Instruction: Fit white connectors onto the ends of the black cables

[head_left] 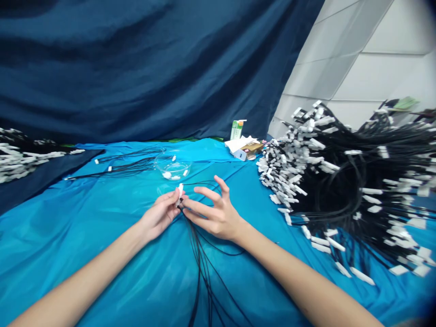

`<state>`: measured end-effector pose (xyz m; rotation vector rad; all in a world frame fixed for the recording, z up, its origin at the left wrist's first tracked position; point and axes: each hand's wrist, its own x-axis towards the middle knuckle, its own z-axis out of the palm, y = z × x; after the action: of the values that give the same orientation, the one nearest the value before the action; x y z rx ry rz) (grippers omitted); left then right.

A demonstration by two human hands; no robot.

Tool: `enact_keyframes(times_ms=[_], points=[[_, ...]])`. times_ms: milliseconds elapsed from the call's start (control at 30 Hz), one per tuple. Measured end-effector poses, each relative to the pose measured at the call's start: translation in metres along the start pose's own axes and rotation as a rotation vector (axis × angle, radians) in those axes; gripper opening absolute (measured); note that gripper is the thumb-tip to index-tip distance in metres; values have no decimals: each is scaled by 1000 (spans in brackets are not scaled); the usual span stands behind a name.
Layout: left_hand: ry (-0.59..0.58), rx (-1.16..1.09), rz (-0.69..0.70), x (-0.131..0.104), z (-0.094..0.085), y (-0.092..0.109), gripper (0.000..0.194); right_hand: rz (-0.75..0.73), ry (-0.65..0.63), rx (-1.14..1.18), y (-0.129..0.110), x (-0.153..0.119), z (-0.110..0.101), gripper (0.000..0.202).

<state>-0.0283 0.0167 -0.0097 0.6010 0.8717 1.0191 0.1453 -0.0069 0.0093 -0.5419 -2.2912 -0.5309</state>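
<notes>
My left hand (160, 213) pinches a small white connector (180, 190) at the end of a thin black cable. My right hand (213, 211) meets it from the right, thumb and forefinger at the cable just below the connector, the other fingers spread. A bundle of black cables (203, 268) runs from under both hands down toward me across the blue cloth. A clear glass bowl (172, 164) with a few small white pieces stands just beyond the hands.
A big heap of black cables with white connectors (344, 186) fills the right side. More cables (126, 165) lie at the far left of the bowl, another pile (20, 156) at the left edge. A green carton (237, 129) and papers (244, 147) sit at the back. Dark blue cloth hangs behind.
</notes>
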Motion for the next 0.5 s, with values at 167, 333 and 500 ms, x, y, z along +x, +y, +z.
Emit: enact_keyframes(times_ms=[167, 333, 500], points=[[1, -13, -1, -1, 2, 0, 13, -54, 62, -27, 2, -1, 5, 12], [14, 8, -6, -2, 3, 2, 13, -92, 114, -83, 6, -3, 10, 7], [-18, 67, -7, -1, 1, 1, 15, -69, 117, -68, 9, -4, 9, 5]])
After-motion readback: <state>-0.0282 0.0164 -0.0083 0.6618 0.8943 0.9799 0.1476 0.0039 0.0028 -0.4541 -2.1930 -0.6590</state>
